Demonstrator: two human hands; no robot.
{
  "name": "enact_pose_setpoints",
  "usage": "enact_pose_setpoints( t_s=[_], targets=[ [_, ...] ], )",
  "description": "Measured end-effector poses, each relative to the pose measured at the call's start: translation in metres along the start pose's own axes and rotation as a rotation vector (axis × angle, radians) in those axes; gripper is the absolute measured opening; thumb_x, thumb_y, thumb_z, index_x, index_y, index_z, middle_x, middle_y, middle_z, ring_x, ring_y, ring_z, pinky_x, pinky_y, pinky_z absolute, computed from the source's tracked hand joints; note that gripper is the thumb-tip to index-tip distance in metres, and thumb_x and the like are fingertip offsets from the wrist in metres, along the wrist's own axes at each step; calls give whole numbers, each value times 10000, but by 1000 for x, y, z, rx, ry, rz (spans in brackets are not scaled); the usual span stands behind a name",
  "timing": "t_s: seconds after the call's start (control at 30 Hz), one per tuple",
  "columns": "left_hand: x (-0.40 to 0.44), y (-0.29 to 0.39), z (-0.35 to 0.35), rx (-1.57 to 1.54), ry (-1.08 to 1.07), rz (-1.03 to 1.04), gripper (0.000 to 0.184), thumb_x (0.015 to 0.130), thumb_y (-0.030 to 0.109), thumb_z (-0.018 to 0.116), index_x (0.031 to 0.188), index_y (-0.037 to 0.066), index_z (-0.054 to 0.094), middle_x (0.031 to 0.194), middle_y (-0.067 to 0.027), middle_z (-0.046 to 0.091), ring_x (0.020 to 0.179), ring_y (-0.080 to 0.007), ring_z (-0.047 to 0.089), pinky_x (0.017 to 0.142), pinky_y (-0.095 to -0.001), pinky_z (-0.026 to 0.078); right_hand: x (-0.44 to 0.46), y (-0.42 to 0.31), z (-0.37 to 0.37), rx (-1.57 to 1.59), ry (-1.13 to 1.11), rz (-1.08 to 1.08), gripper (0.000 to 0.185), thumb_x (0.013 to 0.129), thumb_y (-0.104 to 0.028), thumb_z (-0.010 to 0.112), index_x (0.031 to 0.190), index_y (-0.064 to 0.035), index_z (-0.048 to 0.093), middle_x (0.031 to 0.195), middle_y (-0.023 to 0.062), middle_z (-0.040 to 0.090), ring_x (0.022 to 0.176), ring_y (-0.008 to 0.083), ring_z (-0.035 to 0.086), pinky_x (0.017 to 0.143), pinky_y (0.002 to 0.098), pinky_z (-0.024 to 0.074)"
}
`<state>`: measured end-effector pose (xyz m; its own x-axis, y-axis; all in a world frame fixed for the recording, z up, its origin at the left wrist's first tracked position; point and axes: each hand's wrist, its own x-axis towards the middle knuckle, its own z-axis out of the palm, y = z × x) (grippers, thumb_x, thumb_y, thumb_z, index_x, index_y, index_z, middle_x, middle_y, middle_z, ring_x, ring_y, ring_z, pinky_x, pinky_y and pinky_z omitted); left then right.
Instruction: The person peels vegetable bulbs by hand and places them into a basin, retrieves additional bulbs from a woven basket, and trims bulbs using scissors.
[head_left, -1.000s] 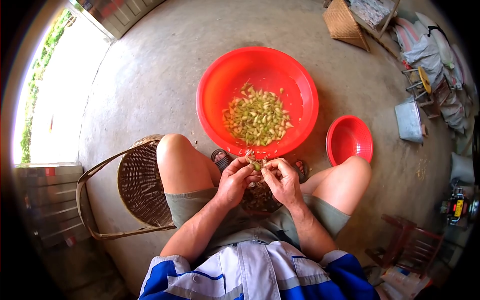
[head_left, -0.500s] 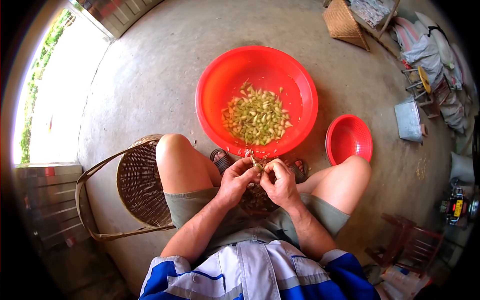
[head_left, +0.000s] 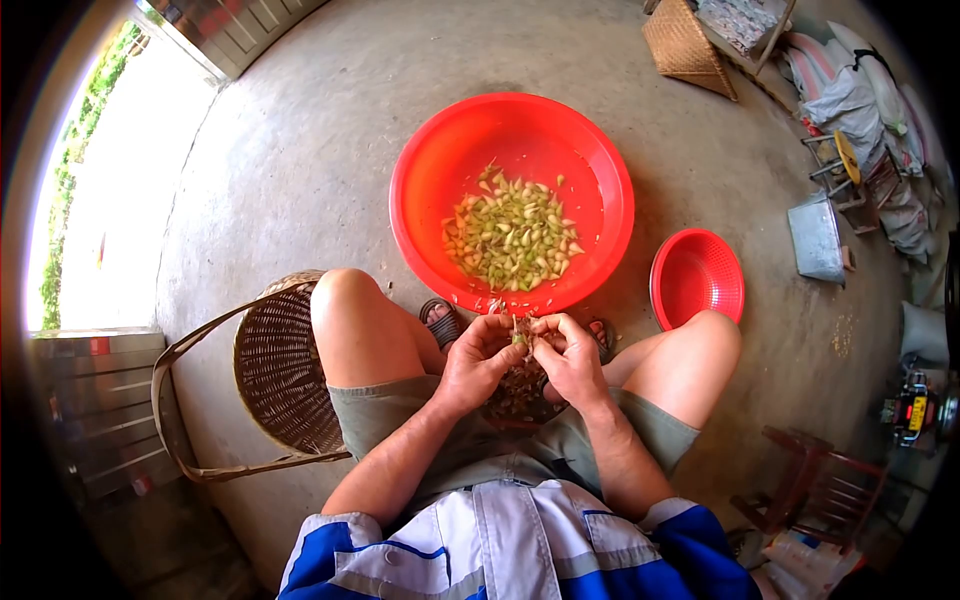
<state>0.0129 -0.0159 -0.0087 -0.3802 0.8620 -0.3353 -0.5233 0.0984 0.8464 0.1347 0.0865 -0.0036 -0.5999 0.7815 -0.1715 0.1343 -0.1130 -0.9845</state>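
Between my knees, my left hand (head_left: 474, 368) pinches a small greenish bulb (head_left: 519, 340) with dry, papery skin. My right hand (head_left: 570, 362) meets it there, thumb and forefinger closed on the loose skin at the bulb's other side. Just beyond my hands stands a large red basin (head_left: 430, 150), with many pale-green, pointed bulbs (head_left: 515, 235) heaped in its near half. Scraps of peeled skin (head_left: 515, 392) lie on the floor below my hands, partly hidden by them.
A red colander (head_left: 697, 275) stands by my right knee. By my left leg a woven basket (head_left: 285, 370) with a tall handle lies tilted. A wooden chair (head_left: 815, 485), a metal bin (head_left: 817, 240) and sacks (head_left: 850, 105) are on the right. Daylight enters at the left doorway.
My right fingers have shifted up and in against the bulb, and more loose skin shows between my hands. The basin, colander and basket stay where they were.
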Motion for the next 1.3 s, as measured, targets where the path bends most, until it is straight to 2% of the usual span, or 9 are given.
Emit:
enact_pose_setpoints(
  t_s=[0.1,0.17,0.27,0.37,0.6,0.9,1.1,1.2,1.3],
  targets=[
    [1,-7,-4,-13,-37,-3,304,907,9,640,1189,34,528,1077,-57,648,973,-126,621,833,-260,516,-1,-12,-4,164,-89,203,113,899,-119,655,929,-19,609,722,-46,554,639,28,499,540,200,403],
    [-1,-3,-3,39,-25,-50,295,906,-8,635,1181,32,536,1066,-59,650,961,-128,625,830,-259,520,0,-6,-6,245,-95,211,98,910,-120,638,940,-30,614,732,-46,557,624,26,485,539,192,397],
    [0,-13,-4,42,-25,39,279,907,-20,625,1172,25,551,1055,-62,655,960,-128,630,831,-256,524,1,-9,-6,326,-103,260,75,910,-102,627,944,-36,616,750,-43,560,619,26,472,548,183,396],
    [-2,-12,-3,55,-37,36,267,909,-28,618,1166,16,566,1061,-64,656,972,-134,629,842,-268,525,0,-7,-5,379,-107,321,64,906,-75,618,952,-31,613,780,-27,568,639,35,483,574,184,413],
    [-4,-9,-3,-94,-61,29,262,910,-34,611,1165,12,574,1088,-79,660,970,-154,636,848,-289,527,-1,-3,-10,582,-164,384,86,896,-28,593,982,-16,597,847,13,588,682,67,522,628,204,463],
    [-3,-8,-1,-24,-44,25,258,913,-20,615,1165,16,572,1080,-67,660,986,-140,627,871,-283,518,-3,-4,-4,344,-101,265,70,897,-45,595,959,-17,611,800,-10,590,653,45,519,584,192,432],
    [-3,-4,-1,-60,-39,-7,248,918,-12,612,1159,20,564,1079,-62,661,991,-134,625,862,-274,516,-2,-3,-6,315,-122,265,66,907,-44,600,968,-21,607,834,-7,596,681,50,523,619,197,449],
    [-3,-4,-1,-44,-19,-4,234,921,-8,609,1149,24,562,1078,-61,662,996,-131,622,857,-269,515,-3,-12,-6,118,-122,167,62,911,-64,613,957,-22,610,809,-13,599,664,44,527,601,194,449],
    [-2,-6,-2,-11,3,14,218,924,-2,608,1134,26,562,1077,-60,663,1001,-129,620,857,-266,513,-3,-12,-3,59,-103,122,61,915,-81,621,930,-24,605,780,-17,594,637,39,522,577,195,443]
  ],
)
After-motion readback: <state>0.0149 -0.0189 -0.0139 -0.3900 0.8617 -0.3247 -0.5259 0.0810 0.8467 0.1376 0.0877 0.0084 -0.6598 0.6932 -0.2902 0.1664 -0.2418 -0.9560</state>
